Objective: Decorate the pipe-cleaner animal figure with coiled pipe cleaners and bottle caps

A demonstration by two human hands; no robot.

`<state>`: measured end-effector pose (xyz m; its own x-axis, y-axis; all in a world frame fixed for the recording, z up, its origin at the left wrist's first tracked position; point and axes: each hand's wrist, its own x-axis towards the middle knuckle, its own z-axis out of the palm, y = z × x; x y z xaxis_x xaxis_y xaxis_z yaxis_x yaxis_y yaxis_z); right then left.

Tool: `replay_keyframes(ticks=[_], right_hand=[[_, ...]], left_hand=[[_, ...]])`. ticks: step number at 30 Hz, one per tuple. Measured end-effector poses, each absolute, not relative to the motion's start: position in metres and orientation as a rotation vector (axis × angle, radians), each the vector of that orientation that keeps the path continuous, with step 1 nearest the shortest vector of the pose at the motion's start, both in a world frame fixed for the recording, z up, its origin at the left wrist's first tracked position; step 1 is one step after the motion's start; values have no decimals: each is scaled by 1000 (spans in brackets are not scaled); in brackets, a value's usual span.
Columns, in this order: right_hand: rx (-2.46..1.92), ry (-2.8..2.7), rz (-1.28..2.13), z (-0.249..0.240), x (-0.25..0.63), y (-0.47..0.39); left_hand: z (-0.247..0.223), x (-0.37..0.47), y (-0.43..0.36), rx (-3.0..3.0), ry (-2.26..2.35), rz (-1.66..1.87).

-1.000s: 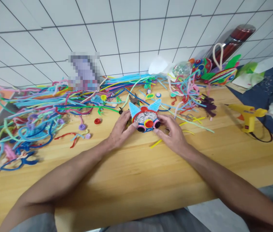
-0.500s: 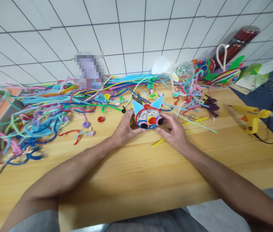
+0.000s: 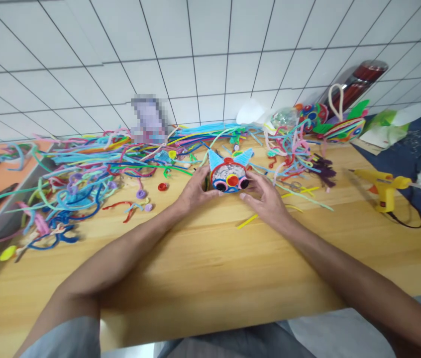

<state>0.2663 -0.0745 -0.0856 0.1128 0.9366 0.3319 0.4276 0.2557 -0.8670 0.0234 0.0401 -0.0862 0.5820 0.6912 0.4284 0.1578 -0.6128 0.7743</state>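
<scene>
Left hand (image 3: 194, 191) and right hand (image 3: 266, 196) of mine are both curled round the ends of a small eared figure (image 3: 230, 175), grasping it between them, thumbs on the near side and most of the fingertips hidden behind it. With twelve o'clock pointing straight away from me, the figure lies at two o'clock from the left hand and at ten o'clock from the right, so it sits in the gap between my palms and neither hand is clearly nearer. Its long axis runs roughly from nine to three o'clock, across me from hand to hand, and its ears point toward eleven and one. I cannot tell whether its underside touches the worktop (image 3: 195, 268) or is just above it. It looks like a bright animal face: two pointed light-blue ears, a red rim, a mottled grey oval middle, a round red nose edged in yellow, two black eyes ringed in pink, and blue along the bottom. From the figure, a yellow strip (image 3: 248, 221) lies near, between five and six o'clock; a yellow glue gun (image 3: 384, 186) is well apart at three; a tangle of fuzzy stems (image 3: 83, 155) spreads toward nine and ten.
</scene>
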Motion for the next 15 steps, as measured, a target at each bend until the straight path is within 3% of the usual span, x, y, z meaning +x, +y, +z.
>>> replay_keyframes(ticks=[15], right_hand=[[-1327, -1515, 506, -92, 260, -14]], left_hand=[[-70, 13, 70, 2058, 784, 942]])
